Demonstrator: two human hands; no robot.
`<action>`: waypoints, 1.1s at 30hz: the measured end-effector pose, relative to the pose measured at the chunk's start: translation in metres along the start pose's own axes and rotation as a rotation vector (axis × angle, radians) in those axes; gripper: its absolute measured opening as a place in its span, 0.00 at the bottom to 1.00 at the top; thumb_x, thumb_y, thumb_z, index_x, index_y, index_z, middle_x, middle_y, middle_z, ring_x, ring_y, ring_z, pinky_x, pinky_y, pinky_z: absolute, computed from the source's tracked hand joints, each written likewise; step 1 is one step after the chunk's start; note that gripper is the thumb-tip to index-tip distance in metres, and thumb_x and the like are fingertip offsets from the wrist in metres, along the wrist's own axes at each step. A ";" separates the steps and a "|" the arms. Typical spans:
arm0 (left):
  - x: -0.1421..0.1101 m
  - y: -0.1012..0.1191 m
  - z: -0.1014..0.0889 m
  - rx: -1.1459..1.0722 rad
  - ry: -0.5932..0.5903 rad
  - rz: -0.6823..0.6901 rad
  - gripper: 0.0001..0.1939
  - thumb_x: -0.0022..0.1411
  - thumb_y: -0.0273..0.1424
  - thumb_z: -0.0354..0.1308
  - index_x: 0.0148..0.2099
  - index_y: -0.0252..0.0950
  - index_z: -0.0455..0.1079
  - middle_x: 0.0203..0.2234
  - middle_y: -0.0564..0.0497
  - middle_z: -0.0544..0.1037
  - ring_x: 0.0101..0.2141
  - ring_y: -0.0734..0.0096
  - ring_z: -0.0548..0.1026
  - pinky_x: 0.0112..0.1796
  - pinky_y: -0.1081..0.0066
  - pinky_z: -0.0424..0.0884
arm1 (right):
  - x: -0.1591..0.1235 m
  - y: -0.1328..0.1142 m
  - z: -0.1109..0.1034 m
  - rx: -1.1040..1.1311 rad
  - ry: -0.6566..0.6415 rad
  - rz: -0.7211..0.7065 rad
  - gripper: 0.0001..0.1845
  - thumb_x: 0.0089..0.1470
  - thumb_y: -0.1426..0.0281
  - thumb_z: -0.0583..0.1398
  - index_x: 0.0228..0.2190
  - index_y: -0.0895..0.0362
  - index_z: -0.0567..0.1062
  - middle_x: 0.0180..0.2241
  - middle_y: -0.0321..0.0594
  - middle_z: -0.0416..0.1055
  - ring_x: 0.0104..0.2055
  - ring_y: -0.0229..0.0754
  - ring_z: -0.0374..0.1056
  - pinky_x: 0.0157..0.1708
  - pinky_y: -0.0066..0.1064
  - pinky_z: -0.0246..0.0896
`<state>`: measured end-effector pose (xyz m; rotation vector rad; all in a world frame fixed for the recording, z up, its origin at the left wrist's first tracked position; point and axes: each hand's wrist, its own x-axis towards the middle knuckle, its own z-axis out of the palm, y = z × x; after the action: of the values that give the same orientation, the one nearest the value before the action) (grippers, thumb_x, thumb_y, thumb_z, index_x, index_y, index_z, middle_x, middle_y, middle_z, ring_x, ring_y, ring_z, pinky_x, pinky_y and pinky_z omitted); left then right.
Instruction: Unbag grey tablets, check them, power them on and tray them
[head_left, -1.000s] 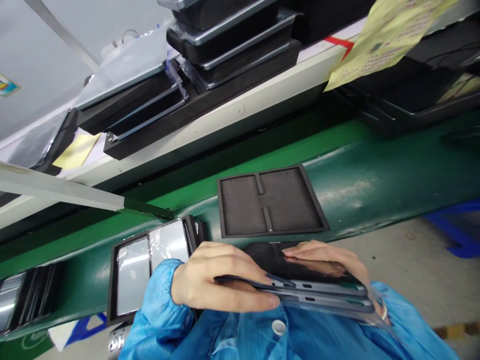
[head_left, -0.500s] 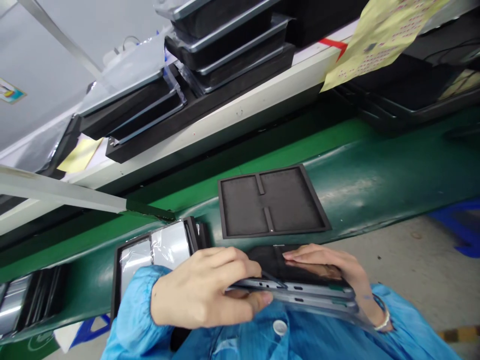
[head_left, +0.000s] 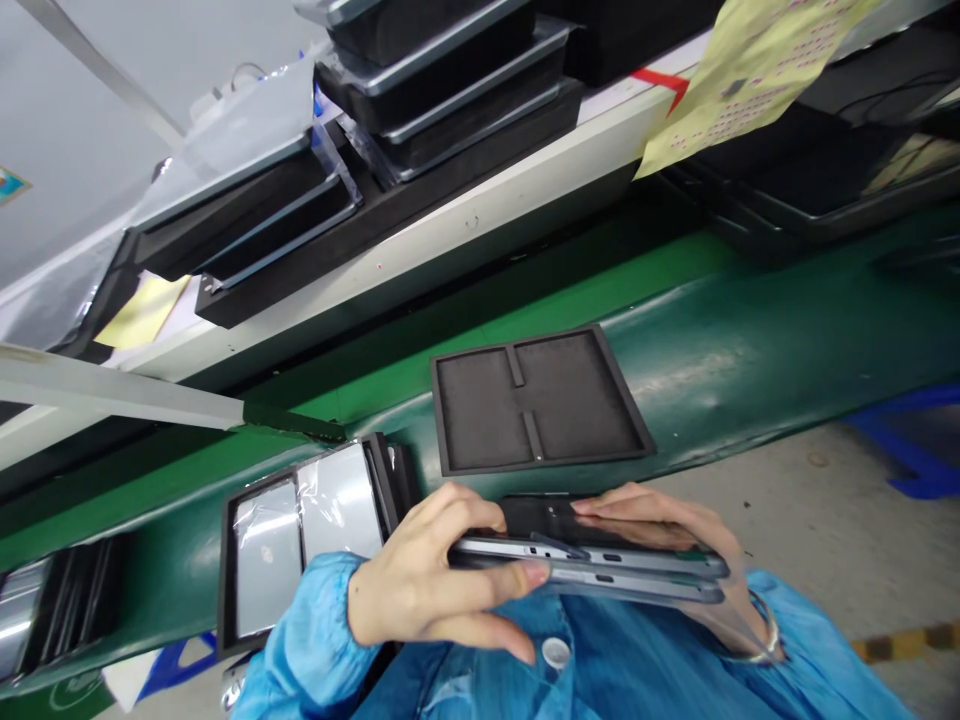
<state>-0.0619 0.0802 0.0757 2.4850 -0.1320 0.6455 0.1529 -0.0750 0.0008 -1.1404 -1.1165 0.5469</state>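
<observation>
Two thin, dark-grey slab-shaped devices with glossy black faces (head_left: 600, 572) are held stacked one upon the other, close against the blue smock (head_left: 570, 670) at the bottom of the view. The left end of the pair is clasped by the left hand (head_left: 431, 590), with the thumb laid along the side edge and the fingers curled over the top. The right end is steadied by the right hand (head_left: 660, 525), its fingers spread flat upon the upper face, the palm hidden behind the stack.

For this hold to be done well, the two edges are best kept flush and the pressure kept on the rims rather than on the glass, so that neither slab slides off the other.

Just beyond the hands, an empty black foam tray with two shallow compartments (head_left: 536, 398) lies on the green conveyor belt (head_left: 750, 340). To its left, a black tray holding film-wrapped silvery panels (head_left: 300, 540) rests on the same belt. Farther off, stacked black trays (head_left: 450, 70) are seen on a white shelf (head_left: 480, 225).
</observation>
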 end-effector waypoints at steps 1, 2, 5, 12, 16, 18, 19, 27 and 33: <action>0.000 0.001 -0.002 -0.010 -0.013 -0.016 0.21 0.66 0.45 0.61 0.52 0.34 0.76 0.41 0.42 0.72 0.42 0.62 0.72 0.40 0.65 0.77 | -0.001 0.000 0.000 0.010 0.001 0.005 0.19 0.60 0.50 0.64 0.40 0.51 0.84 0.32 0.44 0.84 0.34 0.47 0.82 0.33 0.29 0.78; 0.000 0.002 -0.005 -0.041 -0.031 -0.039 0.21 0.67 0.45 0.59 0.53 0.35 0.77 0.43 0.42 0.72 0.44 0.62 0.72 0.43 0.64 0.77 | -0.002 0.001 -0.001 0.022 0.005 0.015 0.19 0.60 0.50 0.64 0.40 0.51 0.84 0.33 0.44 0.84 0.34 0.47 0.82 0.34 0.29 0.78; 0.001 0.002 -0.018 -0.280 -0.049 -0.076 0.22 0.70 0.43 0.55 0.58 0.37 0.75 0.48 0.40 0.74 0.47 0.62 0.76 0.48 0.65 0.79 | -0.010 0.006 -0.004 0.059 -0.009 0.040 0.19 0.63 0.51 0.61 0.41 0.49 0.84 0.35 0.45 0.84 0.36 0.49 0.81 0.36 0.33 0.79; 0.019 -0.007 -0.025 -0.390 0.014 0.044 0.16 0.72 0.22 0.52 0.57 0.29 0.75 0.46 0.40 0.83 0.43 0.66 0.84 0.46 0.74 0.81 | -0.025 0.015 -0.001 0.051 -0.043 0.051 0.25 0.64 0.46 0.56 0.41 0.50 0.84 0.35 0.47 0.84 0.37 0.52 0.81 0.38 0.38 0.78; 0.027 -0.008 -0.016 -0.296 0.025 0.119 0.09 0.70 0.25 0.59 0.49 0.34 0.77 0.41 0.46 0.85 0.38 0.70 0.85 0.43 0.79 0.81 | -0.022 0.010 -0.001 0.029 -0.041 0.036 0.20 0.64 0.50 0.58 0.41 0.50 0.84 0.36 0.46 0.84 0.37 0.51 0.81 0.38 0.36 0.78; 0.030 -0.004 -0.014 -0.224 0.041 0.171 0.06 0.68 0.25 0.61 0.46 0.34 0.77 0.40 0.48 0.86 0.37 0.72 0.85 0.40 0.80 0.82 | -0.019 0.007 -0.002 0.034 -0.042 0.034 0.18 0.65 0.53 0.59 0.41 0.50 0.84 0.35 0.46 0.84 0.37 0.51 0.81 0.38 0.36 0.79; 0.032 -0.001 -0.014 -0.178 0.064 0.186 0.04 0.68 0.25 0.61 0.44 0.34 0.78 0.38 0.48 0.86 0.36 0.72 0.85 0.39 0.79 0.82 | -0.018 0.006 -0.003 0.035 -0.046 0.031 0.18 0.65 0.54 0.59 0.40 0.50 0.84 0.35 0.46 0.84 0.36 0.52 0.82 0.37 0.37 0.79; 0.045 0.031 -0.029 0.172 -0.127 0.208 0.14 0.63 0.24 0.63 0.25 0.37 0.72 0.36 0.51 0.86 0.32 0.68 0.82 0.24 0.72 0.77 | -0.026 0.006 -0.004 -0.035 -0.022 0.019 0.14 0.65 0.56 0.60 0.41 0.49 0.83 0.36 0.42 0.84 0.38 0.48 0.81 0.40 0.33 0.78; 0.036 0.030 -0.039 0.301 -0.388 0.113 0.10 0.71 0.31 0.55 0.46 0.35 0.78 0.51 0.40 0.82 0.41 0.61 0.82 0.34 0.68 0.80 | -0.014 -0.003 -0.004 -0.066 -0.052 0.040 0.18 0.62 0.52 0.62 0.37 0.51 0.84 0.33 0.44 0.84 0.33 0.48 0.82 0.34 0.29 0.79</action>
<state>-0.0537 0.0785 0.1359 2.8884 -0.3458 0.2300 0.1507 -0.0891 -0.0019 -1.2138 -1.1658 0.5773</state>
